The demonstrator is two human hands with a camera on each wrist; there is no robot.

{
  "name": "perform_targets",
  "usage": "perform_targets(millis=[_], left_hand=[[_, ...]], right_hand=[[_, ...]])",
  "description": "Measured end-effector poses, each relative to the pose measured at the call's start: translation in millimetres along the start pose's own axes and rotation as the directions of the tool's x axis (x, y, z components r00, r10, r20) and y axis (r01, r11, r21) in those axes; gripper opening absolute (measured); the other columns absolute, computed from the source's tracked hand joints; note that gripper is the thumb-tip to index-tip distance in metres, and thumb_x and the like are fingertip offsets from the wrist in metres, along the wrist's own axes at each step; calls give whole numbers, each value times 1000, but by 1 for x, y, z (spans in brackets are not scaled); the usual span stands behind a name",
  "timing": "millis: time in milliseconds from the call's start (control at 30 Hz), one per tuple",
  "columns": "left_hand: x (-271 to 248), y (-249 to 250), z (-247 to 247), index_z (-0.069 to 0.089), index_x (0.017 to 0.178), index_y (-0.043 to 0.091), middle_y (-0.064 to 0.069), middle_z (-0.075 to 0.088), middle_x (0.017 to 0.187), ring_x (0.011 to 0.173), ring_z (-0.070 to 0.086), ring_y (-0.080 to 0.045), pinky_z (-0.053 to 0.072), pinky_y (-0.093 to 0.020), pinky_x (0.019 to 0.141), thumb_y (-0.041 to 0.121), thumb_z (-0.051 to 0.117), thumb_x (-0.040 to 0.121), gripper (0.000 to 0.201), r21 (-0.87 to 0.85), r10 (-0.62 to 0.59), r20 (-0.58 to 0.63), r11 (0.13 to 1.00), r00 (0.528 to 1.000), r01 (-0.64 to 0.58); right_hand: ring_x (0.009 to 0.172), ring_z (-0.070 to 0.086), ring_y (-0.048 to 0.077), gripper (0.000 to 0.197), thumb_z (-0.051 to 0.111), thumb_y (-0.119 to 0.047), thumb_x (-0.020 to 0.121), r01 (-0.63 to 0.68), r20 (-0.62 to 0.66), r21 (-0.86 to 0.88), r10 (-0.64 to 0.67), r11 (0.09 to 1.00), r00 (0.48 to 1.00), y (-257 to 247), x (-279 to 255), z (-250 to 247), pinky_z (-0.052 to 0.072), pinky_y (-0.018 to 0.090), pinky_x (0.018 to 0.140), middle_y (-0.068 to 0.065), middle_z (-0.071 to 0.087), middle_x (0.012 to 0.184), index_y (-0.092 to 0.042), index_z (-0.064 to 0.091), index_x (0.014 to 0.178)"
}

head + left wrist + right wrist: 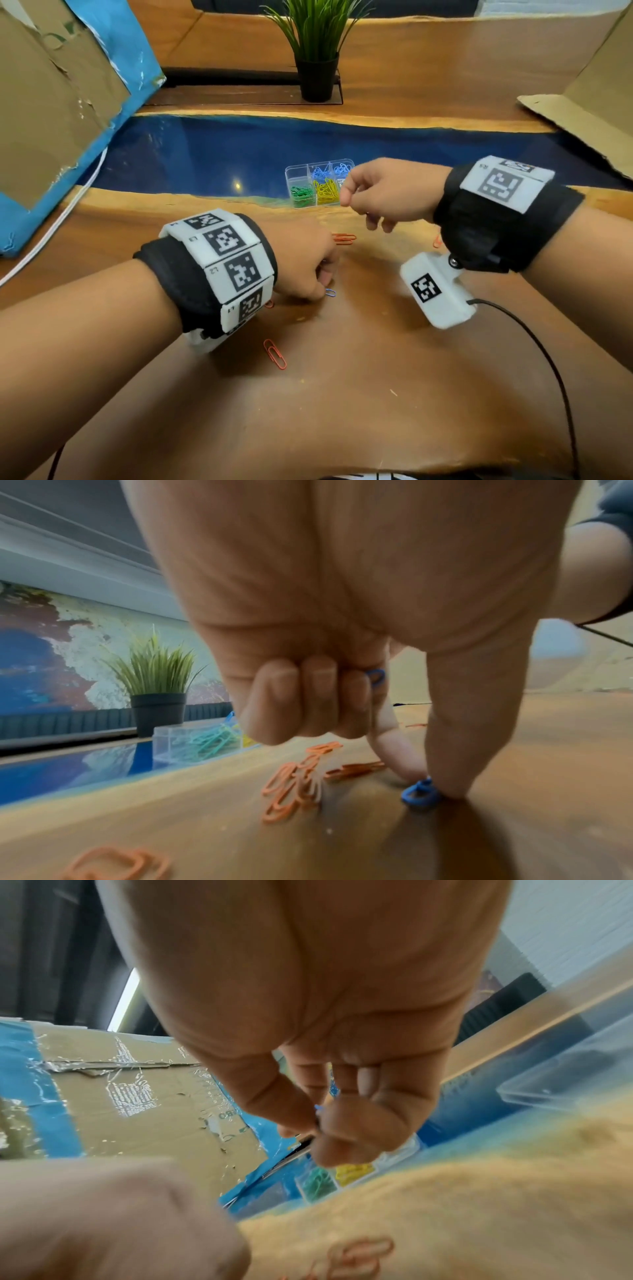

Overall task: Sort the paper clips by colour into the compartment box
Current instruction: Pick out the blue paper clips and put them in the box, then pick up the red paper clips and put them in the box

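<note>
Paper clips sit partly sorted in the clear compartment box point(319, 184), which stands at the far edge of the wooden table point(359, 394) where the wood meets the blue resin strip point(212, 154): green clips point(302, 195) fill the near left cell, yellow clips point(327, 192) the near middle one, blue clips point(320, 171) lie in the far cells, and the far left cell looks bare. Loose orange clips remain on the wood, one pair point(343, 238) just beyond the left hand point(301, 263), a single one point(274, 354) nearer the person below the left wrist, and another point(437, 242) partly hidden by the right wrist. That left hand is down on the table, thumb and forefinger pinching a blue clip point(420, 794) against the surface, while its other three fingers point(301, 702) are curled into the palm with a second blue clip point(375, 677) peeking out beside them. The right hand point(390, 192) is raised just to the right of the box, thumb and forefinger pressed together around a small blue sliver point(319, 1108), seemingly a clip, though it is too blurred to be sure. A potted plant point(317, 51) stands at the far side, cardboard with blue tape point(51, 113) leans on the left, and more cardboard point(589, 102) lies on the right
</note>
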State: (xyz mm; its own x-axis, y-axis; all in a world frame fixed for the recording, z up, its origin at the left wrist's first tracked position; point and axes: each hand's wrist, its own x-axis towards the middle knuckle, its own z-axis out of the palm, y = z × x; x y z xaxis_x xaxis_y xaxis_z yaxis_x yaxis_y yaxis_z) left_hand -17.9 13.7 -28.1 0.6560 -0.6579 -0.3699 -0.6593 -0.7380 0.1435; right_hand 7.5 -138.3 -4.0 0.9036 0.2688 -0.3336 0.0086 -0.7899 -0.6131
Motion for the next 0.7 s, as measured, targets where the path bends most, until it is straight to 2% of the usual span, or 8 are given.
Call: perform_targets(millis=[100,167,267,367,433,500,600,700], left_hand=[[0,-1,2,69,80,17,6,59,66,61,50,-11,38,-20,52,25,67,74,11,-77,-41,57,996,997,46],[0,-2,3,68,78,15,5,54,60,55,48,-10,36,-20,48,25,69,71,12,-93,-63,78,993,995,70],[3,-1,5,62,72,16,6,51,58,55,47,-10,37,-22,50,26,68,72,11,-81,-49,82,995,995,55],[3,-2,4,54,70,18,6,48,58,55,44,-10,34,-21,49,26,65,75,14,-76,-34,77,996,996,40],[3,-6,2,47,68,19,4,47,61,56,41,-14,31,-23,49,25,61,76,17,-99,-45,34,994,998,48],[3,-14,-5,40,65,20,3,45,61,55,38,-14,29,-25,49,26,58,76,23,-117,-79,-23,990,997,76],[9,-30,-21,39,64,20,4,44,60,56,39,-12,31,-26,52,28,58,77,24,-134,-152,-105,981,983,137],[20,-46,-43,47,69,23,7,47,65,60,42,-9,36,-27,59,29,59,77,15,-162,-214,-188,969,959,185]], right_hand=[[62,54,9,21,49,-7,88,1,-101,-80,-9,997,995,-7,19,-13,48,22,60,-2,58,73,-21,63,95],[60,52,8,22,55,-9,86,-20,-182,-156,-9,987,983,-10,33,-20,44,19,57,-4,61,77,-26,68,93],[56,50,7,19,59,-10,88,-56,-211,-161,21,985,977,-14,53,-27,41,17,51,-7,58,65,-22,72,94],[57,54,9,17,61,-10,88,-55,-192,-114,33,992,981,-18,68,-29,47,15,56,-4,59,66,-14,73,100],[57,55,10,17,63,-10,87,-34,-191,-124,10,992,981,-22,75,-28,49,18,59,-1,62,68,-13,73,101],[60,59,12,18,64,-9,86,-20,-205,-146,-10,989,979,-26,83,-26,53,23,69,1,65,73,-15,73,101],[72,67,13,20,65,-8,83,-46,-225,-172,6,984,974,-26,93,-23,57,29,80,-6,67,71,-22,73,96],[77,69,16,23,61,-6,83,-55,-238,-194,7,980,971,-22,94,-21,58,31,76,-7,64,66,-24,73,91]])
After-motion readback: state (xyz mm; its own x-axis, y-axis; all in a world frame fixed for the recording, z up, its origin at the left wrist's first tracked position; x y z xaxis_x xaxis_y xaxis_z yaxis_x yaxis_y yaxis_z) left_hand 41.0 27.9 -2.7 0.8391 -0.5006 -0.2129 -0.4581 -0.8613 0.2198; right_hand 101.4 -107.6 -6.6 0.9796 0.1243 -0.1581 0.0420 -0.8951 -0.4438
